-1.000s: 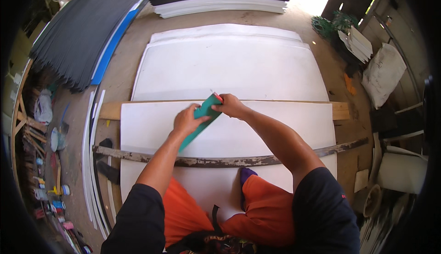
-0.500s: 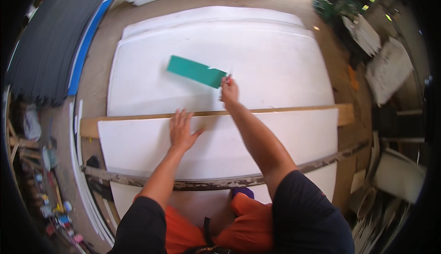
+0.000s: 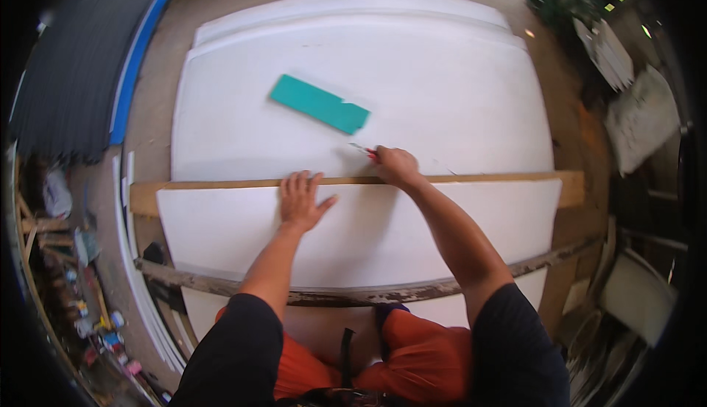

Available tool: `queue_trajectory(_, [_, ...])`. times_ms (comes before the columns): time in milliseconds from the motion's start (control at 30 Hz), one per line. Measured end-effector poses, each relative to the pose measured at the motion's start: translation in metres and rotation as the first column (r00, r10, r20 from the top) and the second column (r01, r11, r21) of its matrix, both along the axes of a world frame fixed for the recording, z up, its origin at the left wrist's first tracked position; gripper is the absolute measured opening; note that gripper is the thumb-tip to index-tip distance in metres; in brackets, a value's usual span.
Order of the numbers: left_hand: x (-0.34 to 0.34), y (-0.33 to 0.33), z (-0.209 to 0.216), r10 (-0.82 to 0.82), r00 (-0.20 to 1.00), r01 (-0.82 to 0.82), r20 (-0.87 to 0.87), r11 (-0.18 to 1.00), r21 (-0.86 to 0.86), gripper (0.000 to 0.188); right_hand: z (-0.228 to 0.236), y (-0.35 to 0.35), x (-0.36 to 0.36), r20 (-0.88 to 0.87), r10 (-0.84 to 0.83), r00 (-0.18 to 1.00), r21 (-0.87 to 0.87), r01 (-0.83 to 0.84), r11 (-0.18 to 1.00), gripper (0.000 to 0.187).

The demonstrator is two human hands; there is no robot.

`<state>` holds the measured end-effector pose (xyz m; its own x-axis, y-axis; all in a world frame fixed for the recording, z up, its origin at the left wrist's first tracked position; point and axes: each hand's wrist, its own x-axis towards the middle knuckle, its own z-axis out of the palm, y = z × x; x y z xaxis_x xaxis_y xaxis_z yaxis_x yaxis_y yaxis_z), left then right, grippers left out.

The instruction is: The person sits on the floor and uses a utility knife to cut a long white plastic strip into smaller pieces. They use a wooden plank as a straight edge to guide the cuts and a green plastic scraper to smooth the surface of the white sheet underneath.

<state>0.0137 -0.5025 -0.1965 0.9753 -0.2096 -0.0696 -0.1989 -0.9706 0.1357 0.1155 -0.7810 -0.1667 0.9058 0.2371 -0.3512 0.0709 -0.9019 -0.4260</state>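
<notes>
My right hand is closed around a red-handled utility knife, its slim metallic tip pointing left over the far white panel. Fingers spread, my left hand presses flat on the near white panel, with its fingertips at that panel's far edge. A tan wooden board runs crosswise under this edge, between the two panels. Farther away, a flat green strip with a notch in one long side lies slantwise on the far panel, apart from both hands.
A worn dark bar crosses the near panel close to my legs. Stacked dark lengths edged in blue lie at the left, above long white strips on the floor. On the right stand a pale sack and a light chair-like piece.
My right hand has drawn the knife back toward me and slightly right, away from the green strip. The strip now lies free of it. My left hand stays at the panel edge.
</notes>
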Motion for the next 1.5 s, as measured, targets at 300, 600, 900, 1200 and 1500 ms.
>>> queue_trajectory(300, [-0.003,-0.018,0.052,0.012,0.999,-0.005,0.043,0.987,-0.162,0.066,0.019,-0.023,-0.022,-0.049,-0.022,0.999,0.036,0.024,0.999,0.028])
queue_trajectory(600, [-0.017,-0.027,0.202,-0.229,0.879,0.267,-0.417,0.963,0.035,0.058,0.083,-0.028,-0.024,-0.062,0.148,0.987,-0.106,-0.154,0.982,0.026])
queue_trajectory(900, [-0.157,-0.013,0.254,-0.415,0.907,0.406,-0.065,0.906,-0.115,0.019,0.126,0.006,-0.025,-0.049,0.364,0.930,-0.373,-0.355,0.857,0.029])
queue_trajectory(1200, [-0.241,-0.030,0.261,-0.416,0.909,0.417,-0.016,0.909,0.019,0.026,0.082,0.059,-0.064,-0.138,0.556,0.819,-0.343,-0.567,0.749,0.102])
queue_trajectory(1500, [-0.241,-0.027,0.258,-0.384,0.923,0.384,-0.006,0.923,-0.012,0.033,0.040,0.066,-0.077,-0.101,0.553,0.827,-0.380,-0.546,0.747,0.141])
